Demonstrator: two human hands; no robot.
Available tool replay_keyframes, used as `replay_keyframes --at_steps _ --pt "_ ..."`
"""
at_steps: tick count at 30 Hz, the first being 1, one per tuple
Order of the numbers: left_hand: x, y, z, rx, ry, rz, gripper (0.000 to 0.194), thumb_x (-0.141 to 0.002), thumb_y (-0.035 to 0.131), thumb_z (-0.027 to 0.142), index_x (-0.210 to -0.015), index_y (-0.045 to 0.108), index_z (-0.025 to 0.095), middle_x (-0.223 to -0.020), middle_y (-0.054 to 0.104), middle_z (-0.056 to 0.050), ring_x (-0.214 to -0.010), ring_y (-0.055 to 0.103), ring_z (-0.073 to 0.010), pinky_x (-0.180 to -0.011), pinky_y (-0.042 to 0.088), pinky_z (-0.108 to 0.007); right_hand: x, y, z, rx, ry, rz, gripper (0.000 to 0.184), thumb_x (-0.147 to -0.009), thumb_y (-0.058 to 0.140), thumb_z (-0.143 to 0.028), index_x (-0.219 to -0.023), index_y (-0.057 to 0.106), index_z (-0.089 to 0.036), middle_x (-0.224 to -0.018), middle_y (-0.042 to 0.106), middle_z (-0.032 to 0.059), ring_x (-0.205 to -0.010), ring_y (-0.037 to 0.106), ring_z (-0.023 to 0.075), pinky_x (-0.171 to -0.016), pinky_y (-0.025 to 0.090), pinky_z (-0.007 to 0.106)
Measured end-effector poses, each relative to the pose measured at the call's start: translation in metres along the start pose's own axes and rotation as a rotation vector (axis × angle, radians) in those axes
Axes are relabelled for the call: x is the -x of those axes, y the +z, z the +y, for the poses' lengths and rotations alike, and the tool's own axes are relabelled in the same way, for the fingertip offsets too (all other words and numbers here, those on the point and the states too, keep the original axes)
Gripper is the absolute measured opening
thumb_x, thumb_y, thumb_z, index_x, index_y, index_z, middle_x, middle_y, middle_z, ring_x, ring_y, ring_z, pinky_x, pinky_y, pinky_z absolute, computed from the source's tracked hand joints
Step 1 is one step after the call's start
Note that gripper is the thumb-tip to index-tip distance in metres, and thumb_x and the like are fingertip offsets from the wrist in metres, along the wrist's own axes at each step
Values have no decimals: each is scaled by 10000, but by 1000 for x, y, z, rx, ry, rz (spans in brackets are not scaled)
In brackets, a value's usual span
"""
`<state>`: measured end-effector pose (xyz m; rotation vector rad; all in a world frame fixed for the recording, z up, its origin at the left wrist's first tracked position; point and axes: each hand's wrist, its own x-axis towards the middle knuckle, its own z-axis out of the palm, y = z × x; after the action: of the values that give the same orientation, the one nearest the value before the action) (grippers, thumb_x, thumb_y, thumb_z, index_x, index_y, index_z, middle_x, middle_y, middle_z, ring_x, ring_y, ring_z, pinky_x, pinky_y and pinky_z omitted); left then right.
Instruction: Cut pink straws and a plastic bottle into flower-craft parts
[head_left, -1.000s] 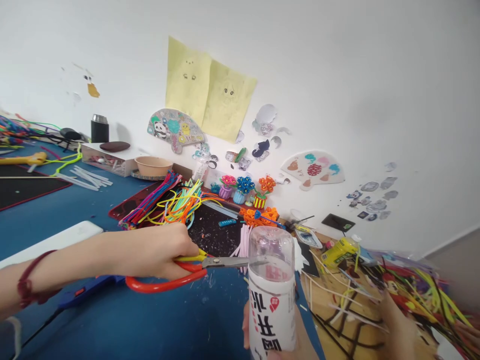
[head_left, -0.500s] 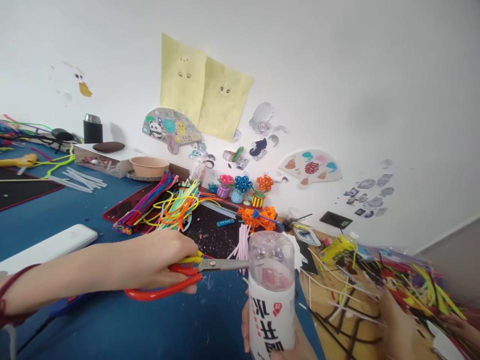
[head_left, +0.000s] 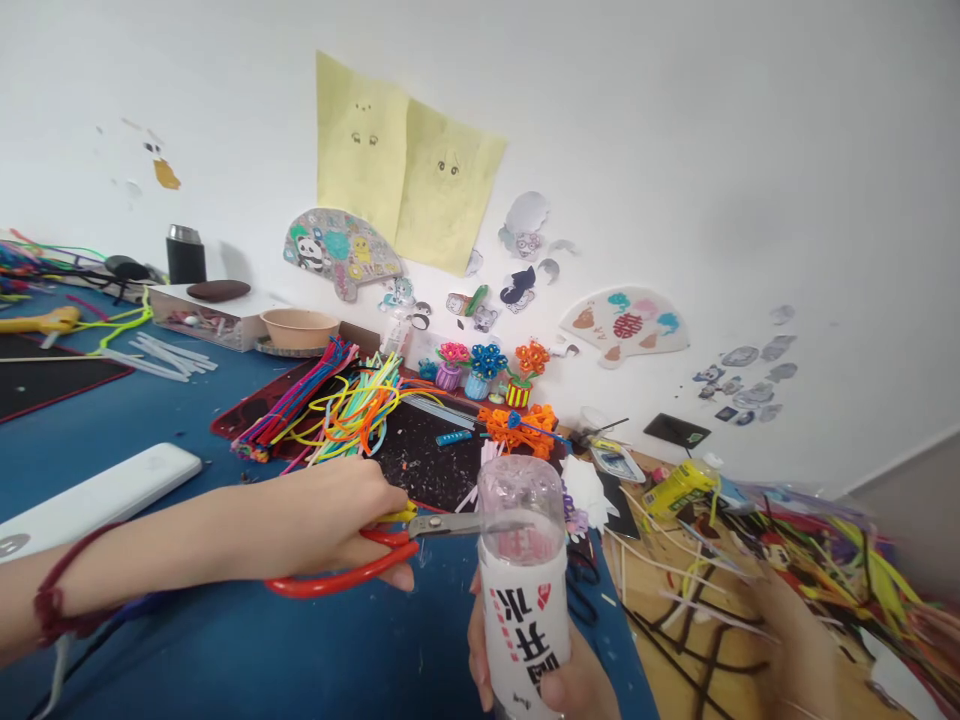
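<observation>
My left hand is closed round the scissors, which have red and yellow handles. Their blades point right and reach the side of a clear plastic bottle. Part of a blade shows faintly through the plastic; whether it lies inside or behind is hard to make out. The bottle is held bottom up, its white label with black and red characters upside down. My right hand wraps round its lower part from below, fingers at the left and thumb at the front.
Bundles of colourful pipe cleaners lie on a dark mat. Small flower pots stand by the wall. A white oblong device rests at left. Another person's hand is over the cluttered brown table at right.
The bottle has shifted slightly left and down in view, and the scissors slightly right. More of the blade now overlaps the bottle. Both hands keep their grip.
</observation>
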<state>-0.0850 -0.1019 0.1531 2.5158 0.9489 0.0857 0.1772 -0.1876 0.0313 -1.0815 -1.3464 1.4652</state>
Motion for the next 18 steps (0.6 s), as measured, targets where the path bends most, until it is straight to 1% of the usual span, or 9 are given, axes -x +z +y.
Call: replay_keyframes --at_steps 3,7,9,11,13,15,16,17,18 --pt "-1 2 -1 19 23 -5 400 -823 622 474 -595 454 192 -515 477 33 -430 371 -100 -420 225 -241 -1 -9 -1 -31 24 -60 860 -328 689 -807 -1018 656 -293 -643 682 91 -485 656 254 -428 507 298" --pt "0 7 -4 -24 65 8 380 -875 549 378 -582 398 187 -506 409 35 -448 267 -102 -425 202 -244 1 -25 -3 36 57 -49 745 -363 756 -713 -964 670 -282 -590 668 73 -536 677 250 -401 474 252" --pt "0 8 -6 -51 99 1 348 -875 534 306 -590 373 189 -507 379 40 -444 224 -104 -427 191 -253 1 -28 -1 18 78 -62 791 -326 735 -749 -957 669 -277 -579 669 70 -518 670 246 -395 475 252" --pt "-1 9 -9 -66 140 -11 321 -858 531 238 -598 350 191 -505 360 44 -442 211 -107 -433 188 -257 0 -23 5 -32 97 -120 886 -240 699 -797 -951 666 -270 -569 669 72 -475 654 240 -400 488 260" --pt "-3 9 -12 -67 165 -11 329 -847 540 229 -598 328 194 -495 341 47 -441 217 -109 -440 188 -257 -4 -13 12 -82 111 -163 947 -179 678 -813 -951 663 -264 -558 666 71 -444 642 233 -406 495 261" --pt "-5 9 -14 -49 149 -1 360 -843 575 294 -601 326 196 -499 368 47 -440 270 -105 -446 199 -250 -5 -8 15 -104 135 -175 952 -186 681 -806 -963 663 -257 -550 664 70 -431 641 236 -399 493 262" --pt "-6 10 -13 -30 122 0 365 -837 595 333 -610 344 198 -516 409 45 -448 323 -103 -451 214 -241 -4 -11 12 -98 135 -152 929 -215 688 -798 -968 665 -254 -546 662 69 -428 642 239 -391 491 261" --pt "-6 11 -12 -11 84 3 358 -824 621 371 -630 373 200 -552 464 40 -472 390 -106 -461 236 -230 -2 -20 6 -78 116 -97 889 -254 697 -785 -964 669 -252 -540 661 68 -427 644 241 -381 486 258" --pt "-5 12 -9 6 47 4 339 -811 640 400 -662 407 204 -604 518 31 -511 455 -115 -475 262 -220 2 -34 -4 -60 92 -51 835 -294 707 -767 -948 677 -248 -529 658 66 -428 646 244 -373 483 253"
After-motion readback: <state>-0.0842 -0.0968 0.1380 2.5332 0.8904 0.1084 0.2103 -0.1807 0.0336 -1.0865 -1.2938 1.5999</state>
